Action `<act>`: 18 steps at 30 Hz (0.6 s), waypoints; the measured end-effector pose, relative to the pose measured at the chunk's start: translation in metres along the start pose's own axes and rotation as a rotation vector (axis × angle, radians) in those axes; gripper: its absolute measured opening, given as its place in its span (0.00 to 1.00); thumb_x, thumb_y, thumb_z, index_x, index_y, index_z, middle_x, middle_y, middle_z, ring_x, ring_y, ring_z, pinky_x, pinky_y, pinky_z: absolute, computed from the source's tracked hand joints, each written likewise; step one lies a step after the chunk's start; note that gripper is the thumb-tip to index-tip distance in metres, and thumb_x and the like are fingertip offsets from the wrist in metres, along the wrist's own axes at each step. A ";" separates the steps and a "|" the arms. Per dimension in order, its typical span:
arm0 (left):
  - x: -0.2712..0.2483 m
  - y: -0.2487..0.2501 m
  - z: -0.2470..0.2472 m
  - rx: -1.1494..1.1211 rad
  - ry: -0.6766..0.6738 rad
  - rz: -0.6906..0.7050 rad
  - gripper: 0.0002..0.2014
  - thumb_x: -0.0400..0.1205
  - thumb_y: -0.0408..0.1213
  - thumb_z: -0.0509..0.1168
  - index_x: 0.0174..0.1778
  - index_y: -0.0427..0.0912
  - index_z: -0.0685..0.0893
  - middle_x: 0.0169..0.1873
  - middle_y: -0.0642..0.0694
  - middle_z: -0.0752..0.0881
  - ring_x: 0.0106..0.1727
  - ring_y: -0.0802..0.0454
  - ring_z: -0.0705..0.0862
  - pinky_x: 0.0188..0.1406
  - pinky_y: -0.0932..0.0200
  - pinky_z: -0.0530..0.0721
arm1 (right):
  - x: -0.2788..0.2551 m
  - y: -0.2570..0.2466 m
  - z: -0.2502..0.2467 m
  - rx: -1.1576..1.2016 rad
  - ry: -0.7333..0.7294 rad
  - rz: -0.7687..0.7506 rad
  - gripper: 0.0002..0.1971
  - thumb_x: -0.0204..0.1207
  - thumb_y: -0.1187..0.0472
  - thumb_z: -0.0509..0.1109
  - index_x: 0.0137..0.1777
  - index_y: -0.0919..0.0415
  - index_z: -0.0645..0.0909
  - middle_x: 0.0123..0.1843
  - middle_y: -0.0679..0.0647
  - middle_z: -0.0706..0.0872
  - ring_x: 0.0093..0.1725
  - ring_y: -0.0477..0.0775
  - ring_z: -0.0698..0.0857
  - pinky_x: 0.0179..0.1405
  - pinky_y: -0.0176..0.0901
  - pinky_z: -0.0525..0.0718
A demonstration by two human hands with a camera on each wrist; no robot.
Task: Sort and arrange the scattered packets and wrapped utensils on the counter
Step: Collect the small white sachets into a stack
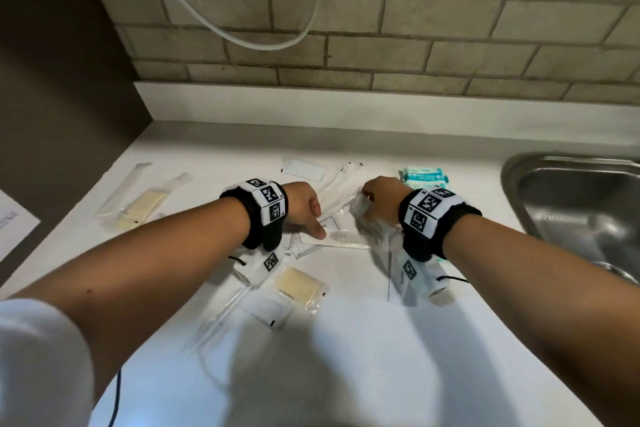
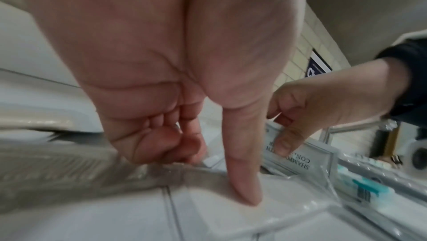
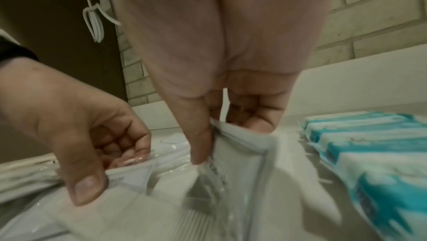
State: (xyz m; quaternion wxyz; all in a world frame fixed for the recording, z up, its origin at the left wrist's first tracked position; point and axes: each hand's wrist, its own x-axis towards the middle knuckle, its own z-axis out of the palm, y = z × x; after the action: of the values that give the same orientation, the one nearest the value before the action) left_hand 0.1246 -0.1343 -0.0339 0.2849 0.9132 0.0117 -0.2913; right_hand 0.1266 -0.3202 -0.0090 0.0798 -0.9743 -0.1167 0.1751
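Observation:
Packets lie scattered on the white counter (image 1: 346, 340). My left hand (image 1: 317, 225) is at the left end of a clear-wrapped white comb (image 1: 349, 241), thumb (image 2: 248, 190) pressing down on it and fingers (image 2: 175, 146) curled at the wrap's far edge. My right hand (image 1: 363, 201) pinches a clear shampoo packet (image 2: 300, 159) between thumb (image 3: 198, 144) and fingers and lifts its edge just right of the left hand. A teal tissue pack (image 1: 424, 177) lies behind the right hand. Yellow soap packets sit at the left (image 1: 145, 204) and in front (image 1: 298, 284).
A steel sink (image 1: 571, 204) opens at the right. Brick wall and a hanging white cable (image 1: 270, 42) stand behind. A white sachet (image 1: 304, 170) and wrapped sticks (image 1: 343, 177) lie at the back; a wrapped toothbrush (image 2: 360, 184) lies nearby. A dark panel (image 1: 62, 114) bounds the left.

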 end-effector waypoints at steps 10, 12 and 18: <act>-0.004 -0.002 -0.014 -0.091 0.098 0.052 0.11 0.72 0.40 0.76 0.44 0.49 0.79 0.31 0.46 0.83 0.29 0.50 0.80 0.30 0.60 0.77 | -0.022 -0.004 -0.035 0.396 0.242 -0.040 0.10 0.73 0.59 0.76 0.38 0.60 0.77 0.33 0.53 0.80 0.38 0.57 0.79 0.28 0.41 0.74; -0.005 -0.001 -0.016 -0.105 0.143 0.077 0.15 0.73 0.40 0.77 0.50 0.48 0.78 0.36 0.48 0.82 0.32 0.52 0.80 0.31 0.62 0.76 | -0.024 -0.008 -0.036 0.570 0.242 -0.061 0.10 0.74 0.65 0.75 0.51 0.60 0.78 0.36 0.54 0.83 0.35 0.55 0.83 0.29 0.43 0.85; -0.015 -0.001 -0.021 -0.181 0.205 0.151 0.20 0.71 0.38 0.79 0.57 0.44 0.81 0.39 0.46 0.83 0.30 0.52 0.79 0.23 0.67 0.75 | -0.028 -0.014 -0.030 0.765 0.267 -0.066 0.17 0.76 0.73 0.71 0.59 0.60 0.70 0.40 0.53 0.79 0.36 0.56 0.86 0.31 0.44 0.89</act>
State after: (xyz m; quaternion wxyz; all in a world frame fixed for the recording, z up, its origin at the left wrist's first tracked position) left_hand 0.1232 -0.1205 -0.0123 0.3845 0.9069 -0.0019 -0.1722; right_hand 0.1088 -0.3170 0.0310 0.4565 -0.8843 -0.0629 0.0751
